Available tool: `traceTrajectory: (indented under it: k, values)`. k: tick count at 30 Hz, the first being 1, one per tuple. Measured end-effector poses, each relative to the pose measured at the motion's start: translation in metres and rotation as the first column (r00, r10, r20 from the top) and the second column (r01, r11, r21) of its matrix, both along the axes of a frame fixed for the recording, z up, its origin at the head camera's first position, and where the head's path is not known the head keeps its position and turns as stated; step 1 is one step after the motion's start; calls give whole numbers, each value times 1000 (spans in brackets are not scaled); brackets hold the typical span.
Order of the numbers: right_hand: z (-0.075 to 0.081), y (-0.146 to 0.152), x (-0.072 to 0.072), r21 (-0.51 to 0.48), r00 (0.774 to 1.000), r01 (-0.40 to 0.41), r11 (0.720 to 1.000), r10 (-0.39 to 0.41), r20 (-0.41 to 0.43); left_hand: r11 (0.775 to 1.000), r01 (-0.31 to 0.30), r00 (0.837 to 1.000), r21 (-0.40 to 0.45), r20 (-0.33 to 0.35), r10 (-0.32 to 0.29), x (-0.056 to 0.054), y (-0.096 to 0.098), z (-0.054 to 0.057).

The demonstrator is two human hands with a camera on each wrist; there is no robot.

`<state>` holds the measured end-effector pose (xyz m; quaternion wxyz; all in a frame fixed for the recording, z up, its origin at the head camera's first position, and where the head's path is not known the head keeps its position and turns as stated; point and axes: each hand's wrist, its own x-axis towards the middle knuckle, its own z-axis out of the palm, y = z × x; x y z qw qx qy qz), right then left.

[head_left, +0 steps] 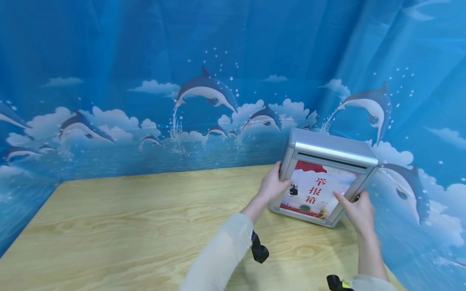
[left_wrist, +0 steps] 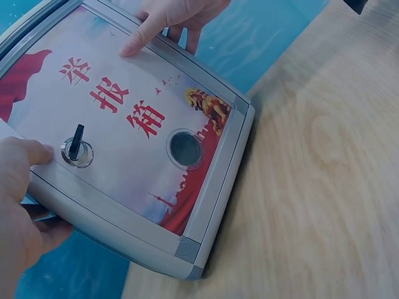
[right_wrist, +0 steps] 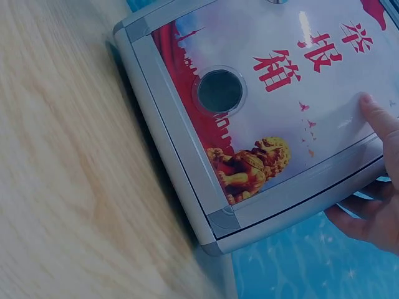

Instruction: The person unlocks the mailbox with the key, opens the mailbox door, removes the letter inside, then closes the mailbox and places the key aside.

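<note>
Backdrop: blue dolphin-print cloth (head_left: 204, 60) behind and beside a pale wood tabletop (head_left: 138, 226).
Box: silver metal box (head_left: 329, 147), printed front panel, tilted up off the tabletop at the far right corner, clamped between both sets of fingers.
Left hand (head_left: 271, 185): thumb on front frame just beside the key (left_wrist: 76, 143), fingers curled behind the edge; grasping, likely steadying.
Right hand (head_left: 358, 212): thumb flat on panel, fingers wrapped behind opposite edge; grasping.
Arms: both extended forward, wrists raised.

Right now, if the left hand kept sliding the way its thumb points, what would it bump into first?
Probably the black key standing in the lock on the silver box front; the left hand has its thumb just beside it, though depth is unclear.
</note>
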<state>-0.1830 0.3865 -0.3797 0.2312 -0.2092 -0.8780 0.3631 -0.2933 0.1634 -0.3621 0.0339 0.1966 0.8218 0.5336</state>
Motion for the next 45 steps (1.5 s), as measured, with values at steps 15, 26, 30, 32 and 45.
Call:
traceTrajectory:
  k: [15,26,30,32,45]
  values:
    - [23,-36,-18,-65,999,-38,997,36,-39,1000,-15,995,11,-102,16,-11,-43,25]
    - [13,-63,-19,-55,997,-73,996,72,-25,997,-74,995,-7,-68,73,-1,-74,16]
    - [12,-74,-25,-58,994,-104,993,103,-28,993,-114,992,5,-51,114,1,-87,13]
    - [11,-80,-29,-51,993,-118,992,117,-33,991,-137,990,10,-37,137,2,-95,12]
    - [12,-137,-54,-140,948,-299,944,277,-157,974,-229,970,6,-82,228,7,-159,18]
